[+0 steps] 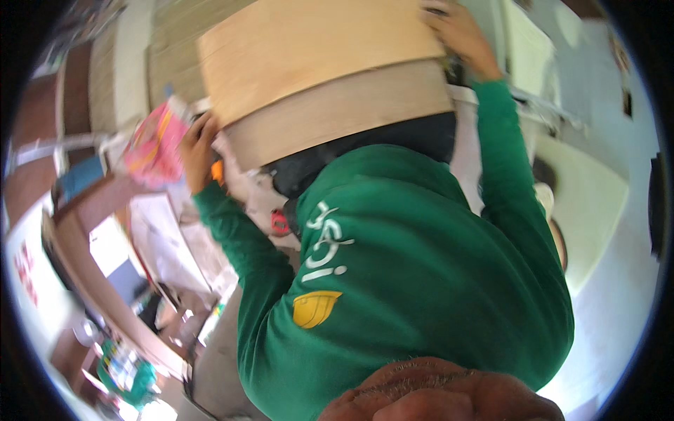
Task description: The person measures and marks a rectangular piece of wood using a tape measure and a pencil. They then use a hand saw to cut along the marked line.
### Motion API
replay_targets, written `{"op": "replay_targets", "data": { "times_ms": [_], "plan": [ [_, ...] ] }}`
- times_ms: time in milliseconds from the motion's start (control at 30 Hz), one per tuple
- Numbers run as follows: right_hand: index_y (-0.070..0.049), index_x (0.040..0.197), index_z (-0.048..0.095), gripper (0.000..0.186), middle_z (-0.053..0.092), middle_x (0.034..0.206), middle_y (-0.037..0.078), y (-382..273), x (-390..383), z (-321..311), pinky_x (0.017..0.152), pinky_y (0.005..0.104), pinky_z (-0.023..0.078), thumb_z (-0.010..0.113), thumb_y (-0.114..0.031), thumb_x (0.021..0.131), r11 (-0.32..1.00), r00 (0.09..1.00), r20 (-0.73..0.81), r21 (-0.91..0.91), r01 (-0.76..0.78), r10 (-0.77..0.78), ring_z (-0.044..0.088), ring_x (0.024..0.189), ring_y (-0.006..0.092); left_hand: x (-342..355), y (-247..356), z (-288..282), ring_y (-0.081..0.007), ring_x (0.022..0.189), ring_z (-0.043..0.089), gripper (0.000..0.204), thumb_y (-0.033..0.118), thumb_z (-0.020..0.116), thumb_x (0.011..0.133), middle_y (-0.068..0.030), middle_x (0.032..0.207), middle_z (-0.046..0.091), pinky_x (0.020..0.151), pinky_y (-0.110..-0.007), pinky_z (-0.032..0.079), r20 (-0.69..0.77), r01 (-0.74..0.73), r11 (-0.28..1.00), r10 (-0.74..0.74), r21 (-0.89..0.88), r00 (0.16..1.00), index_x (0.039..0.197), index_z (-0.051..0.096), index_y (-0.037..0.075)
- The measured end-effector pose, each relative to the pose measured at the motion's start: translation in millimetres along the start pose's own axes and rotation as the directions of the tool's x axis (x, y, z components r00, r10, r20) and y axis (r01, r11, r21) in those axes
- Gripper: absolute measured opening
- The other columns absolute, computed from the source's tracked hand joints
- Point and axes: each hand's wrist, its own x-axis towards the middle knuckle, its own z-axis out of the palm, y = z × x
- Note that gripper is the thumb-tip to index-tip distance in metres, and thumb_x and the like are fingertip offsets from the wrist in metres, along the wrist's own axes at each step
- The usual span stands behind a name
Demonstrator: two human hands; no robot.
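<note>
Bright daylight is cast from the right; edges are bent and vignetted, and motion blur is perhaps present throughout.

A cluttered surface (pixel 105 295) with a wooden edge ran along the left side. On it lay white paper sheets (pixel 158 238), a green container (pixel 126 375) near the lower end, and small items too blurred to identify. A blue object (pixel 78 177) sat near its upper end.

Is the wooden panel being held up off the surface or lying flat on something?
Held up. The wooden panel is gripped at both ends, left hand and right hand. What lies beneath it is hidden.
</note>
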Motion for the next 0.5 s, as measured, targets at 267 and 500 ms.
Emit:
{"op": "replay_targets", "data": {
  "times_ms": [267, 500],
  "plan": [
    [-0.007, 0.143, 0.075, 0.045, 0.080, 0.111, 0.007, -20, -10, 2, 0.076, 0.0284, 0.057, 0.078, -0.028, 0.103, 0.968, 0.996, -0.010, 0.240, -0.080, 0.084, 0.072, 0.094, 0.0123, 4, 16, -5, -0.0122, 0.099, 0.066, 0.037, 0.024, 0.068, 0.109, -0.0030, 0.111, 0.078, 0.091, -0.029, 0.053, 0.108, 0.000, 1.000, -0.001, 0.011, 0.994, 0.134, 0.077, -0.002],
    [-0.004, 0.142, 0.075, 0.045, 0.075, 0.101, 0.003, -37, -25, 11, 0.073, 0.0254, 0.055, 0.078, -0.028, 0.104, 0.970, 0.993, 0.019, 0.211, -0.119, 0.118, 0.068, 0.085, 0.0096, -11, 6, -13, -0.0126, 0.098, 0.067, 0.036, 0.020, 0.071, 0.108, -0.0038, 0.114, 0.078, 0.091, -0.028, 0.054, 0.140, 0.031, 0.999, -0.026, -0.031, 0.990, 0.135, 0.076, -0.003]
  ]
}}
